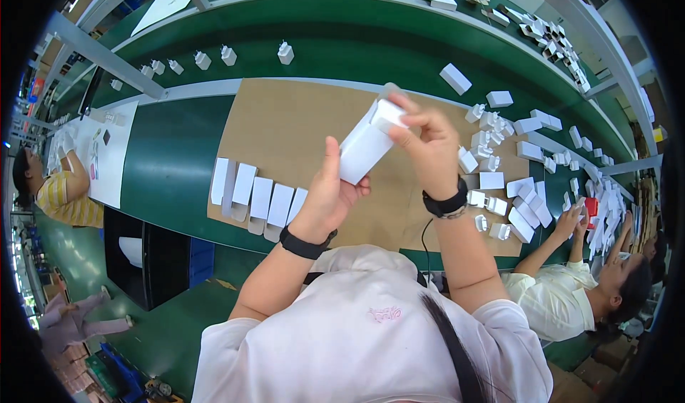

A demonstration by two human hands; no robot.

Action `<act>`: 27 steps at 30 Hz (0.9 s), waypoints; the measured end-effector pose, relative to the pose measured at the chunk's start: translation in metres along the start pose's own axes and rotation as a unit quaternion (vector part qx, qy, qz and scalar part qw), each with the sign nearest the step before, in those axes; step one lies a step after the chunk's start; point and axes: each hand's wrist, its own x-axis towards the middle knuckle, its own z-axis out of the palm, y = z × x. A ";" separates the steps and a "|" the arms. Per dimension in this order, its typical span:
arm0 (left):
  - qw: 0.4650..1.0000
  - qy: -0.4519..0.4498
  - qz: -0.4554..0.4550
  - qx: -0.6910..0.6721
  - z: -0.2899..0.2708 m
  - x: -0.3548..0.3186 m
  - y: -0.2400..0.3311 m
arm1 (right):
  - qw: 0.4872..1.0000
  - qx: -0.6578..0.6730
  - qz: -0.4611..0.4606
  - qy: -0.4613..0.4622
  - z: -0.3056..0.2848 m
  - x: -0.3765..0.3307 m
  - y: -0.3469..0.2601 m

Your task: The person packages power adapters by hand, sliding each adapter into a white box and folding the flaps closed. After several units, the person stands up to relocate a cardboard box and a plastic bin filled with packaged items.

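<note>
My left hand (pixel 322 202) is closed round the lower part of a white carton (pixel 362 149), which I hold tilted above the brown sheet. At its upper end my right hand (pixel 432 146) pinches the white end piece; whether that is a flap or something in the carton I cannot tell. Several white cartons (pixel 260 199) stand in a row beside my left forearm. To the right of my right hand lie several white plug adapters (pixel 482 137) and more white cartons (pixel 526 207).
Brown sheet (pixel 285 117) covers the middle of the green bench (pixel 175 146). More adapters (pixel 228 54) stand on the ledge behind. A black bin (pixel 153 257) stands below the bench at left. Co-workers sit on both sides; one at right holds a red thing (pixel 591 210).
</note>
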 end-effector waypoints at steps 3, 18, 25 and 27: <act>0.999 0.023 -0.001 -0.021 0.006 0.002 -0.006 | 0.971 -0.224 -0.086 -0.011 0.001 -0.007 0.005; 0.842 -0.012 0.268 0.468 0.014 0.011 -0.031 | 0.983 0.086 0.164 0.018 0.016 -0.049 0.024; 0.820 -0.004 0.290 0.494 0.011 0.017 -0.037 | 0.986 -0.051 0.000 0.156 0.024 -0.058 0.023; 0.812 -0.026 0.293 0.503 0.007 0.018 -0.036 | 0.992 -0.052 0.073 0.088 0.010 -0.057 0.017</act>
